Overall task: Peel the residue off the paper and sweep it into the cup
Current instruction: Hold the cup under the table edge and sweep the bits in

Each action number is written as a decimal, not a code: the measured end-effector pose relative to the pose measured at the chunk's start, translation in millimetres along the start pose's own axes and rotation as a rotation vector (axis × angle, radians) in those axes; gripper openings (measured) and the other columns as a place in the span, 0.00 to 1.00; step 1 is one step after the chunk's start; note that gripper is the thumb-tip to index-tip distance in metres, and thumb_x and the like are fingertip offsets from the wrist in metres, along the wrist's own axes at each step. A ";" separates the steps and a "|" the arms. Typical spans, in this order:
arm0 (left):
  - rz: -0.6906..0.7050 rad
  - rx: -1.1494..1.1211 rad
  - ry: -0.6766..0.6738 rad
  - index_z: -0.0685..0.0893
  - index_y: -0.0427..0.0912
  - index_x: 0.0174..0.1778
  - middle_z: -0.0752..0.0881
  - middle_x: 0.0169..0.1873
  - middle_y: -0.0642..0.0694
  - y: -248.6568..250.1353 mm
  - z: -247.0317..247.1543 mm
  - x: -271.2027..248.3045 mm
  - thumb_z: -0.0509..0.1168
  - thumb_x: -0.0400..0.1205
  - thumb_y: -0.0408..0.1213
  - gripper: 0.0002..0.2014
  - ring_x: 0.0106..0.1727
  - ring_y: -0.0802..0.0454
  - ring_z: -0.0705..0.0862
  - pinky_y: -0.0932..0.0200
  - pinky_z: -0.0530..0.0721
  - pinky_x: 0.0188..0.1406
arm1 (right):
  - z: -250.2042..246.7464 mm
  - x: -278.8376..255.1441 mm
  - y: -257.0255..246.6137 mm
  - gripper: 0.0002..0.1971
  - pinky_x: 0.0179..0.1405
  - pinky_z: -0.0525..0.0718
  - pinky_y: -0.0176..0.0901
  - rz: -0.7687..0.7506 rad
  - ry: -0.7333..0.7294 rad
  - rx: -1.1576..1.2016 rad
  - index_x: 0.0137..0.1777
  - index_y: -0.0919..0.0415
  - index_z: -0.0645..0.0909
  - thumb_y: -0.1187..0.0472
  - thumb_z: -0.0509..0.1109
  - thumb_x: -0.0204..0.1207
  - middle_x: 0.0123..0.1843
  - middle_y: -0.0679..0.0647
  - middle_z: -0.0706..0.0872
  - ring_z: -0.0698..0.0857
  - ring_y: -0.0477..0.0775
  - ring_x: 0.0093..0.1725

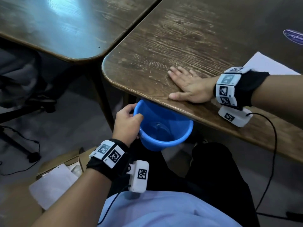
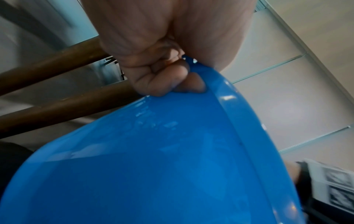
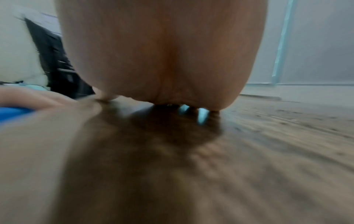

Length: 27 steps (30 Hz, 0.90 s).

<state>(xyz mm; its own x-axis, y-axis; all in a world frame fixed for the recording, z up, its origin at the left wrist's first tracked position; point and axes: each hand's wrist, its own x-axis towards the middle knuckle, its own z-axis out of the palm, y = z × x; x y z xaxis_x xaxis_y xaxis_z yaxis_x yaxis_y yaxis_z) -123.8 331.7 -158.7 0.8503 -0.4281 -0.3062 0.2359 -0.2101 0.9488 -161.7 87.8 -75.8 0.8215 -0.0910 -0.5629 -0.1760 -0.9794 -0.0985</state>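
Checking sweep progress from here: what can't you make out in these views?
- Residue on the table: too small, head view.
- Under the right hand: palm covers it; right wrist view blurred.
- Paper: cut off by wristband, frame edge.
- Cup contents: none discernible; left wrist view shows only its outside.

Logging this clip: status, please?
Left hand grips blue cup at rim, below table edge. Right hand flat on tabletop. Paper behind right wrist. Nothing blocking.

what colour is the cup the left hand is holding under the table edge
Bright blue, inside and out; the cup shows best in the head view.
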 end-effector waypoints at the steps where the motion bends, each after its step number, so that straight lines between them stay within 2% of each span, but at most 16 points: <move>1: 0.002 0.002 0.005 0.86 0.48 0.56 0.89 0.31 0.44 -0.2 -0.1 0.5 0.63 0.81 0.25 0.15 0.21 0.47 0.79 0.59 0.73 0.14 | 2.8 -5.6 -6.0 0.54 0.83 0.28 0.54 -0.037 -0.024 0.001 0.86 0.53 0.27 0.23 0.42 0.69 0.86 0.49 0.24 0.26 0.49 0.84; 4: 0.011 0.001 0.013 0.86 0.50 0.54 0.91 0.35 0.42 -1.6 0.4 0.5 0.64 0.81 0.25 0.15 0.27 0.40 0.83 0.49 0.80 0.23 | -1.2 -21.0 -9.8 0.50 0.83 0.31 0.47 -0.114 -0.058 0.102 0.87 0.52 0.29 0.27 0.45 0.74 0.86 0.45 0.25 0.27 0.45 0.84; 7: 0.013 0.000 0.009 0.86 0.52 0.53 0.91 0.39 0.38 -3.8 0.4 -1.3 0.64 0.80 0.25 0.16 0.31 0.36 0.85 0.41 0.84 0.31 | -17.4 -24.0 10.2 0.50 0.85 0.36 0.49 -0.049 0.068 0.208 0.88 0.53 0.31 0.29 0.48 0.74 0.87 0.49 0.27 0.31 0.48 0.85; 10: 0.016 -0.003 -0.003 0.86 0.52 0.53 0.90 0.40 0.34 -3.8 -0.8 -3.2 0.64 0.81 0.25 0.16 0.28 0.39 0.83 0.48 0.81 0.24 | -27.8 -18.7 48.0 0.53 0.86 0.38 0.51 0.190 0.138 0.200 0.88 0.57 0.33 0.26 0.46 0.70 0.88 0.52 0.29 0.33 0.52 0.87; 12: 0.024 -0.007 -0.011 0.86 0.52 0.52 0.90 0.39 0.33 -3.0 -1.8 -3.8 0.63 0.81 0.25 0.16 0.26 0.39 0.81 0.56 0.76 0.18 | -26.0 -16.0 68.4 0.57 0.86 0.39 0.52 0.353 0.096 0.158 0.88 0.59 0.34 0.24 0.45 0.66 0.88 0.55 0.31 0.35 0.56 0.88; 14: 0.026 -0.012 -0.017 0.86 0.53 0.51 0.89 0.37 0.33 -2.6 -2.0 -3.3 0.64 0.81 0.26 0.16 0.26 0.39 0.80 0.58 0.75 0.16 | -18.9 -12.8 75.8 0.59 0.87 0.40 0.55 0.414 0.039 0.123 0.88 0.59 0.33 0.22 0.43 0.64 0.89 0.55 0.31 0.35 0.57 0.88; 16: 0.018 -0.017 -0.020 0.86 0.52 0.52 0.89 0.34 0.36 -3.2 -0.5 -1.7 0.63 0.81 0.25 0.15 0.25 0.40 0.79 0.59 0.74 0.15 | -12.9 -12.4 66.5 0.59 0.86 0.39 0.55 0.365 0.013 0.102 0.87 0.58 0.30 0.20 0.42 0.64 0.88 0.54 0.29 0.32 0.56 0.87; 19: -0.003 -0.017 -0.022 0.86 0.51 0.53 0.88 0.32 0.42 -5.6 4.5 1.1 0.63 0.81 0.26 0.14 0.23 0.42 0.80 0.58 0.75 0.16 | -3.0 -22.0 30.1 0.57 0.85 0.34 0.55 0.166 -0.029 0.039 0.86 0.58 0.26 0.22 0.41 0.67 0.86 0.55 0.24 0.27 0.54 0.85; 23: -0.008 -0.005 -0.050 0.87 0.47 0.55 0.88 0.30 0.42 -6.6 10.7 3.8 0.64 0.81 0.26 0.14 0.20 0.45 0.78 0.60 0.73 0.15 | 16.3 -44.3 -19.2 0.56 0.83 0.28 0.51 -0.085 -0.125 -0.012 0.85 0.56 0.23 0.22 0.42 0.68 0.84 0.51 0.20 0.22 0.48 0.82; 25: -0.001 0.004 -0.062 0.87 0.47 0.55 0.89 0.31 0.43 -5.4 11.0 4.5 0.64 0.81 0.26 0.13 0.19 0.46 0.78 0.60 0.73 0.14 | 15.6 -51.8 -26.8 0.55 0.82 0.29 0.44 -0.146 -0.155 0.034 0.85 0.55 0.24 0.24 0.44 0.69 0.83 0.47 0.20 0.22 0.44 0.81; 27: 0.002 0.008 -0.068 0.87 0.47 0.55 0.89 0.30 0.44 -3.8 10.1 4.4 0.64 0.81 0.26 0.13 0.18 0.46 0.78 0.61 0.73 0.13 | 5.0 -53.2 -23.9 0.54 0.82 0.32 0.42 -0.148 -0.111 0.119 0.86 0.53 0.27 0.25 0.47 0.70 0.85 0.46 0.22 0.25 0.43 0.83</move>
<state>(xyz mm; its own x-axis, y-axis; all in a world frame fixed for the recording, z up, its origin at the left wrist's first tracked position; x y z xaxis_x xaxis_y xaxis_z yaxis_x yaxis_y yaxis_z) -125.8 321.7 -164.4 0.8168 -0.4872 -0.3090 0.2304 -0.2157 0.9489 -203.9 116.9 -47.6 0.7796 0.0790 -0.6212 -0.1264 -0.9518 -0.2796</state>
